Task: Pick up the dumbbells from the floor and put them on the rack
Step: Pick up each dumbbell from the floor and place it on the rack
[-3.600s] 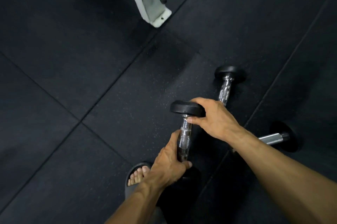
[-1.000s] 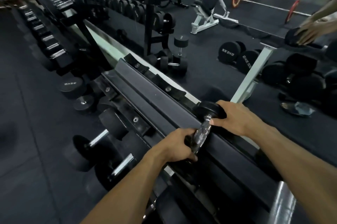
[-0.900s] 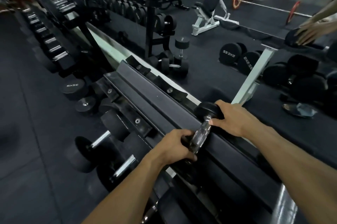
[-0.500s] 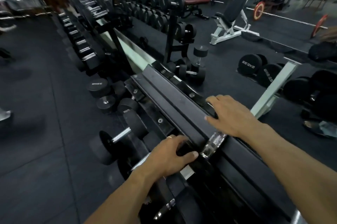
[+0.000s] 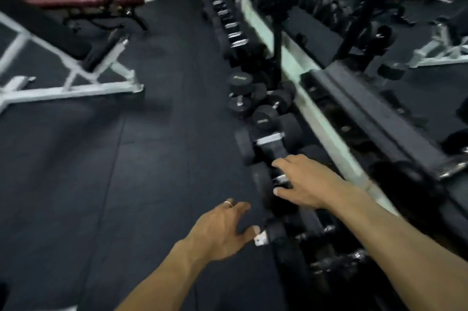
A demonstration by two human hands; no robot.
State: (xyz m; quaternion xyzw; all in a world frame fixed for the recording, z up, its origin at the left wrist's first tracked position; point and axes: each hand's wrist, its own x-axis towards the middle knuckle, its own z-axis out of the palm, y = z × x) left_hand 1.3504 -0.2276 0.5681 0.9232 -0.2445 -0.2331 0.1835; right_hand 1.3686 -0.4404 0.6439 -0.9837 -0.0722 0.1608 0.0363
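The picture is blurred by motion. The black dumbbell rack [image 5: 374, 108] runs along the right side. At its right edge lies a small dumbbell [image 5: 450, 170] with a chrome handle. Both of my hands hang free in the air with fingers spread and nothing in them. My left hand [image 5: 222, 229], with a ring on one finger, is over the black floor beside the rack's lower tier. My right hand [image 5: 306, 181] hovers over dumbbells [image 5: 268, 138] stored on the lower tier.
A white-framed adjustable bench [image 5: 71, 65] stands at the left and a red flat bench [image 5: 83, 1] at the back. More racked dumbbells [image 5: 233, 32] stretch away up the middle. A mirror [image 5: 405, 19] behind the rack reflects the gym. Black rubber floor [image 5: 126, 158] spreads to the left.
Both hands have let go of the small dumbbell, which now lies on the rack's top tier. My view has swung left toward the floor, and my hands have drawn back from the rack.
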